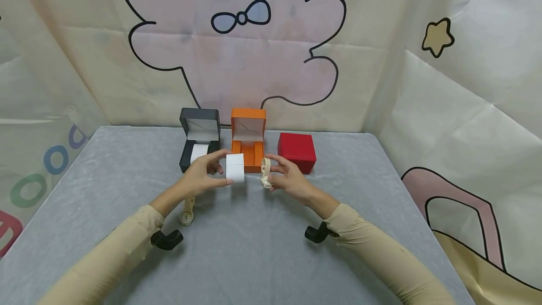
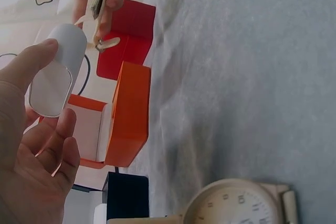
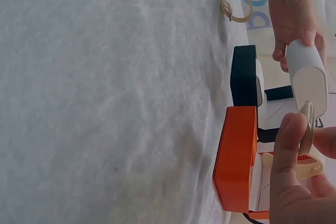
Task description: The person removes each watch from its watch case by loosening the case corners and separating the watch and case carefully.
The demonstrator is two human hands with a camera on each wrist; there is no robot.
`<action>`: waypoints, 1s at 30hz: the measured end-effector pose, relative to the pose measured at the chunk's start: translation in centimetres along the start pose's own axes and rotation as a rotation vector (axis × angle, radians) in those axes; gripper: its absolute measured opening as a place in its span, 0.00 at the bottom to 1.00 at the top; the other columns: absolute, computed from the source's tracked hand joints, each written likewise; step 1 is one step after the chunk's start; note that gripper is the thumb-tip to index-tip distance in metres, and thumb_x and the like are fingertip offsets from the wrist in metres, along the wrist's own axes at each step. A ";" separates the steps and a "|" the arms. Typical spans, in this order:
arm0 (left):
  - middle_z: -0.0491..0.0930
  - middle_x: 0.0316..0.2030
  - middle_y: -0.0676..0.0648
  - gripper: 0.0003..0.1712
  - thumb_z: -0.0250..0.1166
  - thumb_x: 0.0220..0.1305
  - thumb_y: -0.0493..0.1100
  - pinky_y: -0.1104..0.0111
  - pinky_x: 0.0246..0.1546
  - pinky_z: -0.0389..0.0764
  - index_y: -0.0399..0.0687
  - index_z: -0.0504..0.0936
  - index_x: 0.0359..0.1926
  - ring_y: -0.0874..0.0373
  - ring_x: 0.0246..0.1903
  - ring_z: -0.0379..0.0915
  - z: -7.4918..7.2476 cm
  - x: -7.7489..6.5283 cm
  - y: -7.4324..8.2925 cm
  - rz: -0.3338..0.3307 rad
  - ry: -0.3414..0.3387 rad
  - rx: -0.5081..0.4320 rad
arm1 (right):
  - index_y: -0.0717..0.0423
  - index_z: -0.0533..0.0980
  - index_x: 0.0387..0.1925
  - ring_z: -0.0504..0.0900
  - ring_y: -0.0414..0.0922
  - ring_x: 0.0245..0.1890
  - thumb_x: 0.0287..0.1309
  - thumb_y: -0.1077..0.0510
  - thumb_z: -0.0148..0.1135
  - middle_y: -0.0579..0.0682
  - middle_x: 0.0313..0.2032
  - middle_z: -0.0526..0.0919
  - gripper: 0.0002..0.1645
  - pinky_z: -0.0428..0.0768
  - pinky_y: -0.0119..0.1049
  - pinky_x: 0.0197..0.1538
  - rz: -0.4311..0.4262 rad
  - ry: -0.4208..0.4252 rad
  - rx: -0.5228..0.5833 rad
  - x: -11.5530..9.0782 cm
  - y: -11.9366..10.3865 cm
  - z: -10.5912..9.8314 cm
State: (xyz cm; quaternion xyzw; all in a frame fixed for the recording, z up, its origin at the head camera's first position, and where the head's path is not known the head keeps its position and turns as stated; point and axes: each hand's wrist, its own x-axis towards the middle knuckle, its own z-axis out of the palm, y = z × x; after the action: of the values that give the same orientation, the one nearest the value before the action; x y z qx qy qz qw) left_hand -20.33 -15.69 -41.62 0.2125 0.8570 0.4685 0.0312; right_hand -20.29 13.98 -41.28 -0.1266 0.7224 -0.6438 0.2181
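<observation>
My left hand (image 1: 199,174) pinches a white watch pillow (image 1: 235,168) between thumb and fingers, above the table in front of the orange watch box. In the left wrist view the pillow shows a flat, rounded end face. The right hand (image 1: 292,180) grips a cream wristwatch (image 1: 266,171) just right of the pillow, its strap hanging in a curve. Behind both hands the orange watch box (image 1: 248,113) stands with its lid up and orange inner walls showing. A second cream wristwatch (image 1: 187,215) lies on the table under my left wrist.
Left of the orange box is a dark grey watch box (image 1: 200,114), lid raised, with a white pillow (image 1: 199,151) inside. A closed red box (image 1: 297,150) sits at the right. All stand near the back edge of the grey cloth-covered table (image 1: 254,258), before a printed curtain (image 1: 372,22).
</observation>
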 end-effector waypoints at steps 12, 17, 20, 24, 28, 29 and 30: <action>0.81 0.56 0.42 0.45 0.79 0.54 0.46 0.59 0.44 0.77 0.44 0.70 0.72 0.42 0.43 0.78 -0.4 1.0 -0.1 0.008 -0.003 0.020 | 0.51 0.61 0.75 0.81 0.48 0.47 0.67 0.68 0.58 0.68 0.65 0.72 0.38 0.87 0.41 0.42 -0.048 0.002 -0.089 -0.4 0.1 -0.5; 0.79 0.61 0.42 0.46 0.79 0.54 0.46 0.59 0.45 0.77 0.43 0.69 0.72 0.43 0.44 0.78 -0.3 1.3 0.0 -0.001 -0.010 0.014 | 0.50 0.61 0.75 0.81 0.49 0.47 0.67 0.67 0.60 0.67 0.64 0.74 0.38 0.87 0.37 0.41 -0.037 0.005 -0.102 -0.5 0.3 -0.8; 0.78 0.62 0.40 0.46 0.78 0.54 0.45 0.60 0.43 0.76 0.43 0.69 0.72 0.43 0.44 0.78 -0.3 1.3 0.0 -0.008 -0.016 0.007 | 0.50 0.61 0.75 0.81 0.49 0.48 0.67 0.66 0.61 0.65 0.64 0.74 0.39 0.86 0.36 0.42 -0.023 0.012 -0.113 -0.6 0.5 -0.9; 0.78 0.62 0.39 0.45 0.78 0.54 0.45 0.61 0.42 0.76 0.43 0.69 0.71 0.42 0.44 0.77 -0.2 1.4 -0.1 -0.013 -0.022 -0.009 | 0.50 0.61 0.75 0.81 0.50 0.48 0.66 0.66 0.62 0.64 0.64 0.74 0.40 0.86 0.36 0.43 -0.008 0.015 -0.122 -0.8 0.8 -1.0; 0.78 0.62 0.40 0.46 0.79 0.54 0.44 0.63 0.42 0.76 0.43 0.69 0.71 0.42 0.44 0.77 -0.2 1.7 -0.2 -0.014 -0.018 -0.007 | 0.52 0.60 0.76 0.83 0.47 0.45 0.66 0.68 0.61 0.66 0.64 0.74 0.40 0.86 0.36 0.43 -0.010 0.009 -0.122 -1.0 0.8 -1.0; 0.78 0.61 0.40 0.46 0.79 0.54 0.43 0.64 0.41 0.76 0.42 0.69 0.72 0.41 0.44 0.77 -0.2 1.8 -0.2 -0.013 -0.017 -0.006 | 0.52 0.60 0.76 0.83 0.46 0.44 0.66 0.68 0.61 0.66 0.64 0.74 0.40 0.86 0.36 0.43 -0.012 0.009 -0.122 -1.1 0.8 -1.0; 0.79 0.60 0.40 0.46 0.79 0.54 0.43 0.65 0.40 0.76 0.42 0.69 0.72 0.40 0.44 0.77 -0.2 1.9 -0.3 -0.015 -0.016 -0.008 | 0.53 0.60 0.76 0.84 0.45 0.42 0.66 0.68 0.61 0.66 0.64 0.74 0.40 0.86 0.36 0.43 -0.014 0.008 -0.123 -1.1 0.8 -1.0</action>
State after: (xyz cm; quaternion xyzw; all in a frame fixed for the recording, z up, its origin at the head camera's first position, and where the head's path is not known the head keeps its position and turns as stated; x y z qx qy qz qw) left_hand -22.24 -15.23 -41.45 0.2097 0.8564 0.4699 0.0425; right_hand -19.70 15.51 -41.82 -0.1421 0.7607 -0.6001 0.2024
